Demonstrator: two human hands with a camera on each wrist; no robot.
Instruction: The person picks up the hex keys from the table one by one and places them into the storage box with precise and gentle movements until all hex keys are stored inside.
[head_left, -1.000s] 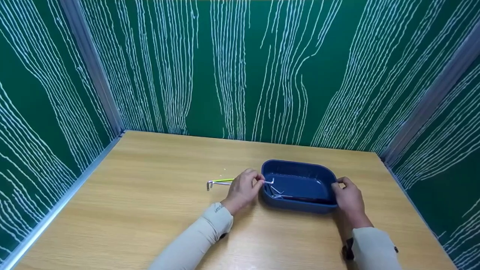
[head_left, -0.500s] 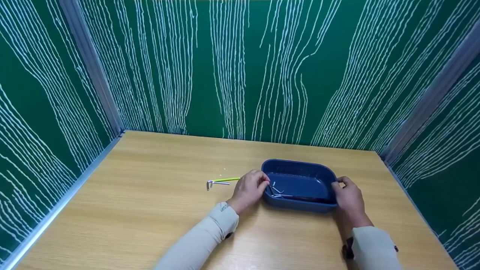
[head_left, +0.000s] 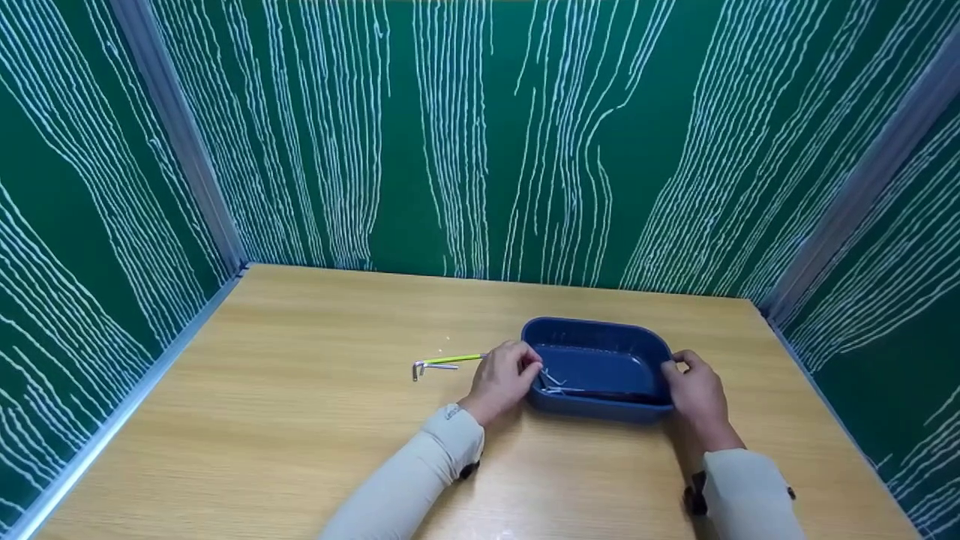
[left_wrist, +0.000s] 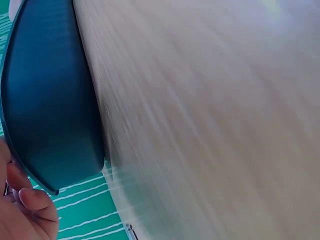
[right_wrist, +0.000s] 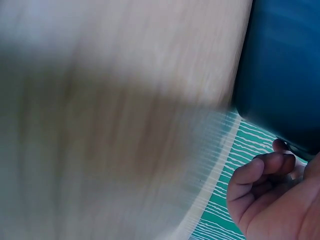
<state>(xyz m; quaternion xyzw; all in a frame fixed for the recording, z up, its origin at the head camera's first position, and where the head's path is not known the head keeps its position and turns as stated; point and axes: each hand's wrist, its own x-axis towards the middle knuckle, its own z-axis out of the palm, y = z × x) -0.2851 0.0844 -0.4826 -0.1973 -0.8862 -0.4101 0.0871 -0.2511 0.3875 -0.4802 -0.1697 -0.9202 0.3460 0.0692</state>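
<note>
A dark blue oblong bin stands on the table. At its left rim my left hand holds its thumb and fingertips together; a small metal sliver shows between the fingers in the left wrist view, apparently the L-shaped hex key held earlier, mostly hidden. With thumb and fingers my right hand grips the bin's right rim. Inside the bin, near its left front, lie silver hex keys and a long thin dark-handled tool. Left of my left hand, silver hex keys lie beside a yellow-green rod.
The wooden table extends left and in front of the bin. Tiny pale specks lie behind the yellow-green rod. Green walls with white wavy lines enclose the table, with grey posts at the corners.
My left hand has moved slightly right onto the bin's left rim, carrying the hex key lower into the bin, where less of it shows. My right hand keeps its grip.
</note>
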